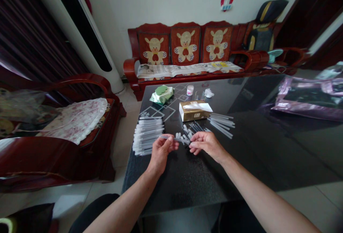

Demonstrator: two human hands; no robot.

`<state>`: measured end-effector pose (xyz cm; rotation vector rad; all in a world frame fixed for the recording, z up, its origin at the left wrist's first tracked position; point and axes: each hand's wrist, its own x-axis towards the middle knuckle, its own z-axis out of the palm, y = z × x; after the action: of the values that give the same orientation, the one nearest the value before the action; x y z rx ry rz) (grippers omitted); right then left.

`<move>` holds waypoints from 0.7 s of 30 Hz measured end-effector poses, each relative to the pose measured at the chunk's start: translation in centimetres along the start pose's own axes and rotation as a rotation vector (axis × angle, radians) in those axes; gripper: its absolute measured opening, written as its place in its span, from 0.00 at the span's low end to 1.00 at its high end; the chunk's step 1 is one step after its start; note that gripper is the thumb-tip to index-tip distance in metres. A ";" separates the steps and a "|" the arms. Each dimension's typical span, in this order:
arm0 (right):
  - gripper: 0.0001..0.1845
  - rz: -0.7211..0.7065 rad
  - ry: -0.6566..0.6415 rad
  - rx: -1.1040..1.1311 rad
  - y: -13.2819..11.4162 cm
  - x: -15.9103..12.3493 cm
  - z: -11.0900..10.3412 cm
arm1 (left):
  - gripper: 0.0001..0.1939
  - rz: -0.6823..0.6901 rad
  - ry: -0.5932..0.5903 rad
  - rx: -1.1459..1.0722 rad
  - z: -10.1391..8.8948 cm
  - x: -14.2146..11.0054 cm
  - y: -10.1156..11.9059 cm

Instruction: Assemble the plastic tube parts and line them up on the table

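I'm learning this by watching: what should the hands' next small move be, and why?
Probably the right hand should press gently along the clear tube toward the left hand. The left fingers steady the tube, the right fingertips are at its other end, and short, cap-like white pieces lie just beyond. Whether the right fingertips pinch one is too small to tell.

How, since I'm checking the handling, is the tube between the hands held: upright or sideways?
Sideways: the tube runs across from the left hand to the right hand, only slightly slanted in view.
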<state>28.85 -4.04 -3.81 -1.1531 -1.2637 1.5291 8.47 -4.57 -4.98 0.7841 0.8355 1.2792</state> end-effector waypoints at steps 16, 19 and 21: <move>0.21 0.037 -0.038 -0.065 0.3 0.0 0.2 | 0.12 0.019 -0.010 0.005 -0.1 0.1 -0.2; 0.18 0.004 -0.058 -0.063 0.3 0.1 -0.1 | 0.12 0.024 -0.007 -0.003 -0.2 0.2 -0.3; 0.18 -0.013 -0.069 -0.069 0.5 0.2 -0.2 | 0.12 0.021 -0.010 -0.003 -0.2 0.1 -0.3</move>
<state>29.02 -3.89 -4.36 -1.1423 -1.3766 1.5375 8.47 -4.45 -5.32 0.7981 0.8186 1.2939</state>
